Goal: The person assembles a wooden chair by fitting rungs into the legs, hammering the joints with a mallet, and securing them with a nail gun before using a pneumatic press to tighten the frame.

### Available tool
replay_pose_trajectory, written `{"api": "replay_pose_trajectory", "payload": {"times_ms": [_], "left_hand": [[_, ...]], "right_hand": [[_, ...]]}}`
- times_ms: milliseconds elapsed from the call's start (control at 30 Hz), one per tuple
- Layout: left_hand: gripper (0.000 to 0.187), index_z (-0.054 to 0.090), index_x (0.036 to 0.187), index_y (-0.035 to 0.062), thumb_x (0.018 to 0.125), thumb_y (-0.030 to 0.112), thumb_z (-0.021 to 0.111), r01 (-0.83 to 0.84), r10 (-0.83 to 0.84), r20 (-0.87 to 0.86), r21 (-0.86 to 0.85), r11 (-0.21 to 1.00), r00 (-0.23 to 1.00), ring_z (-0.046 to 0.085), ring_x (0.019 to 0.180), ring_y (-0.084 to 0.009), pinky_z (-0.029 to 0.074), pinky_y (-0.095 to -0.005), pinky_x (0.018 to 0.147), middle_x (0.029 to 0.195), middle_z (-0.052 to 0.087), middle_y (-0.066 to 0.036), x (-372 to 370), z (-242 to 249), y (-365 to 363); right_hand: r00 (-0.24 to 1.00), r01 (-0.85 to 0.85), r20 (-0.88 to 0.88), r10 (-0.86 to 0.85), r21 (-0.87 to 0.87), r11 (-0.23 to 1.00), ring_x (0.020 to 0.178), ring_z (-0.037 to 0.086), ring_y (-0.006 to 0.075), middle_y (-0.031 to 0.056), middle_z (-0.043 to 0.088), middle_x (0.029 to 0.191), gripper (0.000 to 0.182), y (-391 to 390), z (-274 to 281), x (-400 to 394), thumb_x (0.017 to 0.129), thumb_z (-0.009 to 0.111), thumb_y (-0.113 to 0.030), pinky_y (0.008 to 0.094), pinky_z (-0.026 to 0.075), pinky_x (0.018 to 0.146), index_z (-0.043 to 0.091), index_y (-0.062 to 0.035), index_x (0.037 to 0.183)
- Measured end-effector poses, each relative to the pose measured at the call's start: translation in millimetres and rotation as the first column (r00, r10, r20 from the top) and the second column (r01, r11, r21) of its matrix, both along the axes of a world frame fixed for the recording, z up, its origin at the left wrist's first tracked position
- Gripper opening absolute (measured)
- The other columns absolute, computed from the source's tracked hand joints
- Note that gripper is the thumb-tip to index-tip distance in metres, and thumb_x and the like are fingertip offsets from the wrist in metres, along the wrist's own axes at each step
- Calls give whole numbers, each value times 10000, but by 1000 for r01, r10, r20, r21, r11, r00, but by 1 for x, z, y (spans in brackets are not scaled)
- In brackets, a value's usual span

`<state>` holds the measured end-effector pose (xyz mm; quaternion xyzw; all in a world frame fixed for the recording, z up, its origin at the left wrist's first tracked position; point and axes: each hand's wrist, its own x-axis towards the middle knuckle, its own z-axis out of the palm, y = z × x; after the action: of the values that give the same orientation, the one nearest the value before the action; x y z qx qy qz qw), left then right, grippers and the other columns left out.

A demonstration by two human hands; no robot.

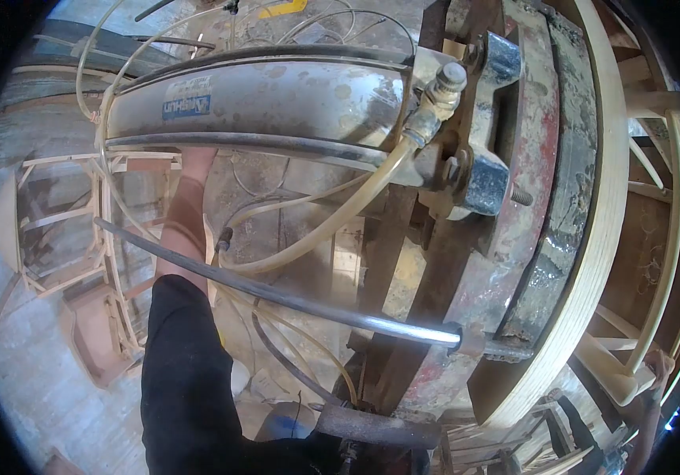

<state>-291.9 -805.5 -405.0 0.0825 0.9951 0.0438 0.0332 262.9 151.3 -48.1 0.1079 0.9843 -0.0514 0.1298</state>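
Observation:
At the far right edge, my right hand point(658, 366) is small and warped by the lens, with its fingers closed around part of a pale wooden frame point(676, 229). The frame has long curved rails around a brown panel. Close by, a curved wooden piece point(605, 206) runs along the outer side of a clamp press point(474, 301), whose red paint is worn. My left hand does not show. A bare leg point(186, 214) below black shorts point(186, 364) passes behind the press's large metal cylinder point(277, 95).
A metal rod point(340, 317) crosses the middle in front of the leg. Air hoses point(356, 198) loop from the cylinder's fitting point(439, 99). Several wooden frames point(63, 214) stand on the dusty floor at left. Wood pieces point(514, 443) lie at bottom right.

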Motion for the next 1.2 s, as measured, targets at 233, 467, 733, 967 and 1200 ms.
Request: {"api": "replay_pose_trajectory", "payload": {"times_ms": [233, 467, 733, 967, 1200], "left_hand": [[516, 536, 1417, 52, 1012, 368, 493, -160, 159, -72, -22, 987, 985, 377, 1439, -366, 286, -473, 1190, 1498, 477, -216, 9, 5, 44], [490, 586, 1348, 48, 1009, 389, 490, -20, 22, -78, 24, 1000, 997, 447, 1376, -381, 347, -480, 1144, 1424, 545, -211, 5, 11, 27], [467, 603, 1311, 43, 1011, 381, 488, 0, 0, -27, -5, 1000, 1000, 474, 1345, -386, 369, -483, 1124, 1388, 570, -210, -6, 8, 13], [449, 618, 1279, 39, 1011, 374, 486, -17, 18, 19, -69, 997, 1000, 498, 1318, -390, 387, -485, 1106, 1357, 591, -209, -11, 5, 4], [434, 634, 1247, 35, 1012, 367, 484, 11, -6, 47, -116, 993, 999, 522, 1291, -394, 406, -487, 1088, 1326, 613, -208, -20, 10, 10]], "right_hand": [[1000, 2, 7, -2, -2, 1000, 690, 577, 270, 87, 571, 735, 477, 1, -1, -7, 639, 742, -480, 381, 422, 638, 553, -67, 784], [1000, -4, 14, 4, 5, 1000, 695, 573, 274, 90, 570, 740, 469, 9, 4, -4, 653, 727, -480, 383, 416, 640, 553, -65, 788], [998, -69, -5, 69, 0, 998, 701, 567, 279, 93, 569, 746, 462, 15, 1, -3, 669, 710, -480, 386, 409, 643, 553, -64, 792], [997, -27, 67, 27, 5, 1000, 726, 610, 280, 92, 617, 792, 482, 1, 2, -14, 615, 738, -451, 382, 420, 653, 588, -55, 846], [998, -26, 58, 27, -13, 1000, 748, 622, 292, 98, 599, 795, 531, -13, 3, -23, 587, 790, -440, 377, 452, 671, 559, -45, 856]]}}
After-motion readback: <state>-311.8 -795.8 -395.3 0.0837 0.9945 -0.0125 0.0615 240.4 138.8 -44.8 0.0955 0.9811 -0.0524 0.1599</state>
